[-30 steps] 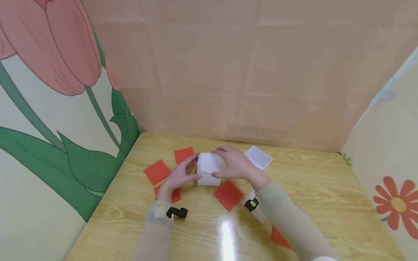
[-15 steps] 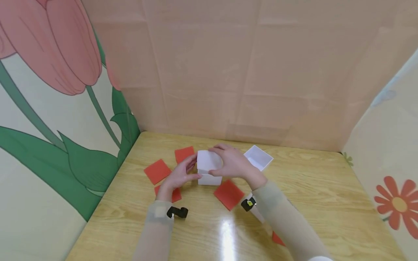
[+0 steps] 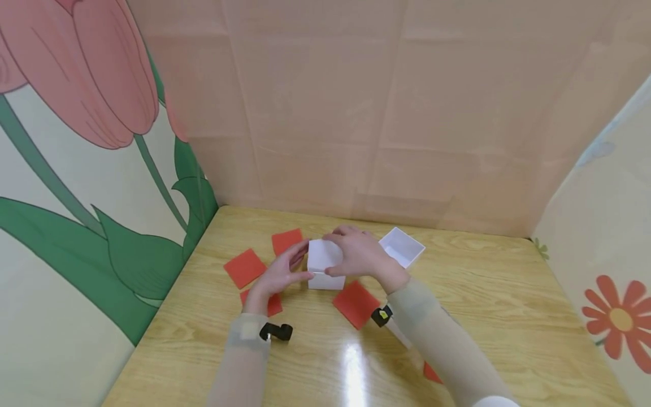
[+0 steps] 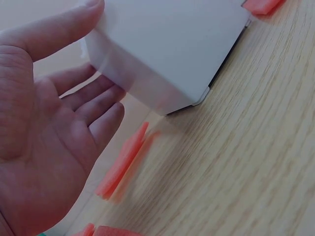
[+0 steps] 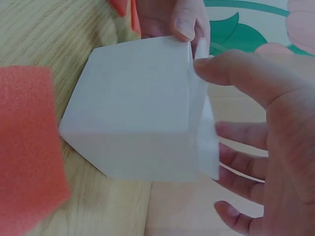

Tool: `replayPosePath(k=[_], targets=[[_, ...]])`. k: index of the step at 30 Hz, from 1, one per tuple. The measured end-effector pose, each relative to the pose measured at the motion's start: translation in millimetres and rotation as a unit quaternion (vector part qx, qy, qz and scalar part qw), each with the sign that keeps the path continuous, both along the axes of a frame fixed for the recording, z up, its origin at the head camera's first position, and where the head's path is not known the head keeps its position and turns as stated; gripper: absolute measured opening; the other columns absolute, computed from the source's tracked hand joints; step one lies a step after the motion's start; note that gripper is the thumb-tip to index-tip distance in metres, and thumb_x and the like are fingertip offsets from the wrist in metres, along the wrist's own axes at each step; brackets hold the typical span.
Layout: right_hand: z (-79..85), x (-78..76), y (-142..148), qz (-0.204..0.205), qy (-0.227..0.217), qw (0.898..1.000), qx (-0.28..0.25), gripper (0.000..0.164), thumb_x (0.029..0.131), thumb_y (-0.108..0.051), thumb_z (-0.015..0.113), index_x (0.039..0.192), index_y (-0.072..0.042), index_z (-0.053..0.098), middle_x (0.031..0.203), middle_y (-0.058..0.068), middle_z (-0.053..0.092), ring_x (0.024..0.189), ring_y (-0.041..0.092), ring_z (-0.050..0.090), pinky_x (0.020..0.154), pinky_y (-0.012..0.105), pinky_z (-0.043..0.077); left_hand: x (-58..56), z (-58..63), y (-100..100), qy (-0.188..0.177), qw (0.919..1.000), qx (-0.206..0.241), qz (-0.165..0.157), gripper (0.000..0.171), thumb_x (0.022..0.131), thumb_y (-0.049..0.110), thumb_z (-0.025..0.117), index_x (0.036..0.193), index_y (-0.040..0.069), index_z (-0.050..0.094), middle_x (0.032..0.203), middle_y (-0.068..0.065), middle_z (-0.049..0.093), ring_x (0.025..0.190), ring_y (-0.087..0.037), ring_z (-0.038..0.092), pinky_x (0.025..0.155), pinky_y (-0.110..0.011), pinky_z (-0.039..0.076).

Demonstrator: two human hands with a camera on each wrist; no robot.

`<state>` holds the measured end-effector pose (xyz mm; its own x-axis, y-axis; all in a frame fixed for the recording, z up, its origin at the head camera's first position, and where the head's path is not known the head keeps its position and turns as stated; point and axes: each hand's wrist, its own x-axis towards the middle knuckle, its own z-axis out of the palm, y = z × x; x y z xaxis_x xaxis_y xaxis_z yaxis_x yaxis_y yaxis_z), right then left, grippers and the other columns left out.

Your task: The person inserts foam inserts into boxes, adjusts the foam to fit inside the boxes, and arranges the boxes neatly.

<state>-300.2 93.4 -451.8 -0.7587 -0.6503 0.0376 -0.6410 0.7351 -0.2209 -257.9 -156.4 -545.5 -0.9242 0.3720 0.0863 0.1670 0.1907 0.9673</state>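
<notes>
A white paper box (image 3: 326,281) stands on the table, with a white lid (image 3: 323,255) on its top. In the right wrist view the lid (image 5: 208,140) sits at a slight tilt, apart from part of the box's rim. My left hand (image 3: 281,276) holds the box from the left, thumb on the near side and fingers along the far left side. My right hand (image 3: 360,254) holds the lid from above and the right, thumb near and fingers far. Its thumb (image 5: 216,69) touches the lid's edge. The box's inside is hidden.
Red foam squares (image 3: 244,268) lie left of the box, and another red foam square (image 3: 356,304) lies in front of it. An open white box or lid (image 3: 402,246) stands behind on the right. A white piece (image 3: 399,332) is partly hidden under my right forearm.
The lid has risen a little at the box's top and then come down onto it with my right hand, which has shifted slightly left. My left hand has stayed in place.
</notes>
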Motion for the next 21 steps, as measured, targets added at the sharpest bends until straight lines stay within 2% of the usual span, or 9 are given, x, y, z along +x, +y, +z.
replayPosePath(k=[10, 18, 21], targets=[[7.2, -2.3, -3.7, -0.005, -0.054, 0.998, 0.027, 0.080, 0.079, -0.055, 0.089, 0.147, -0.018, 0.067, 0.146, 0.010, 0.060, 0.131, 0.034, 0.056, 0.108, 0.068, 0.045, 0.7, 0.6, 1.9, 0.007, 0.9999, 0.010, -0.010, 0.093, 0.097, 0.018, 0.082, 0.170, 0.007, 0.026, 0.173, -0.011, 0.032, 0.159, -0.032, 0.030, 0.129, -0.047, 0.026], [8.8, -6.2, -4.9, -0.006, -0.077, 0.997, 0.028, 0.076, 0.083, -0.047, 0.090, 0.149, -0.018, 0.066, 0.148, 0.010, 0.059, 0.133, 0.034, 0.053, 0.112, 0.068, 0.041, 0.5, 0.5, 1.7, 0.000, 1.0000, -0.001, 0.002, 0.093, 0.096, 0.024, 0.084, 0.170, 0.015, 0.029, 0.173, -0.004, 0.034, 0.159, -0.026, 0.032, 0.128, -0.042, 0.029], [9.3, -5.1, -5.5, -0.005, -0.082, 0.996, 0.032, 0.079, 0.084, -0.047, 0.089, 0.152, -0.017, 0.063, 0.149, 0.010, 0.058, 0.135, 0.034, 0.052, 0.114, 0.068, 0.040, 0.3, -0.6, 1.5, 0.000, 1.0000, 0.001, 0.004, 0.094, 0.096, 0.025, 0.085, 0.170, 0.014, 0.029, 0.173, -0.005, 0.033, 0.159, -0.027, 0.032, 0.128, -0.043, 0.029]])
